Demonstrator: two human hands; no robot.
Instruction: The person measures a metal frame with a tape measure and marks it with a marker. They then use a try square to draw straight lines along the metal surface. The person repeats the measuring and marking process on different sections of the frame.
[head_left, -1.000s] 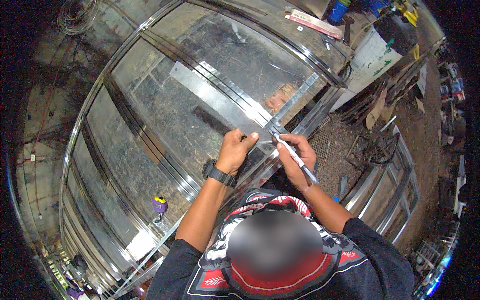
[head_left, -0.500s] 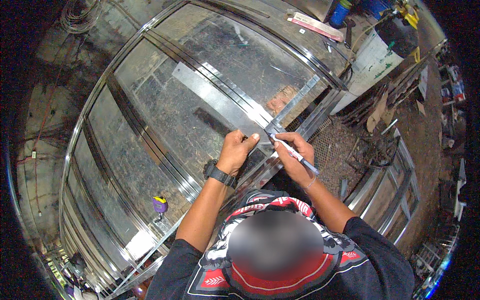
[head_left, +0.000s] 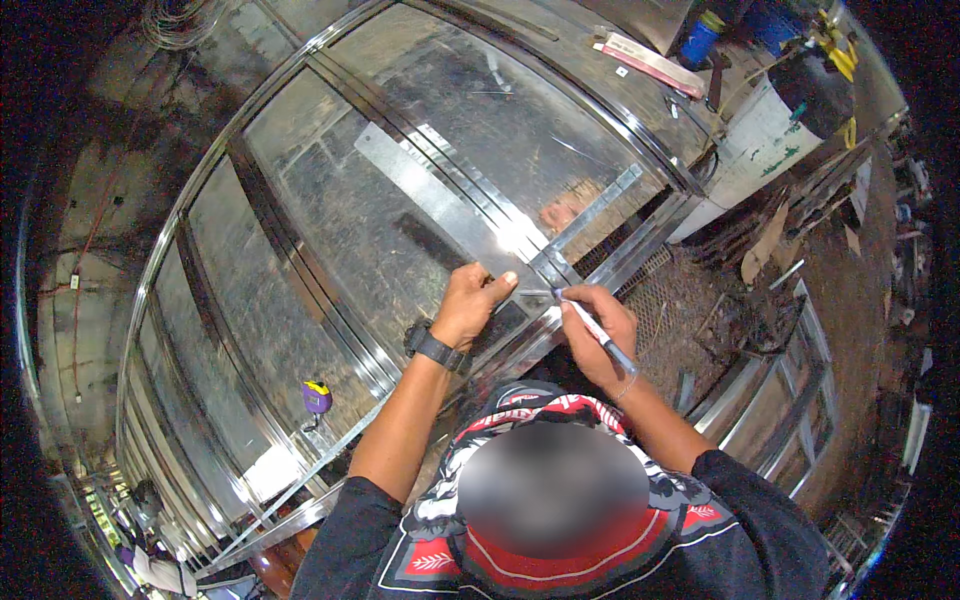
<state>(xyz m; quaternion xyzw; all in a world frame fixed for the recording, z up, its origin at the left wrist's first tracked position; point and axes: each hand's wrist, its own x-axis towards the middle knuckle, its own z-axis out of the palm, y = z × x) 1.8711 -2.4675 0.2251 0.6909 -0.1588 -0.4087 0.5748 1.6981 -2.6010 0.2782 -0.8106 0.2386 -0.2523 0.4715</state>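
Observation:
My left hand (head_left: 474, 305), with a black watch at its wrist, is closed at the near end of a wide, flat metal strip (head_left: 425, 190), thumb pressed on top. That strip has a small hole at its far end and lies beside a shiny metal frame bar (head_left: 470, 180). My right hand (head_left: 600, 335) pinches a white marker (head_left: 592, 325) with dark ends, tilted, its tip down near the frame's near edge. Whether the tip touches the metal, I cannot tell. A narrower metal strip (head_left: 595, 210) runs off to the right from near the marker.
A large metal frame with several crossbars lies over the worktable (head_left: 330, 220). A purple and yellow tape measure (head_left: 317, 397) rests at the left. Far right are a long reddish box (head_left: 650, 63), a blue container (head_left: 703, 40) and a white bucket (head_left: 745, 145). Metal mesh (head_left: 650, 300) lies below right.
My right hand and the marker have shifted slightly toward me, the tip now nearer the frame's edge. My left hand stays on the strip. The view has moved a little.

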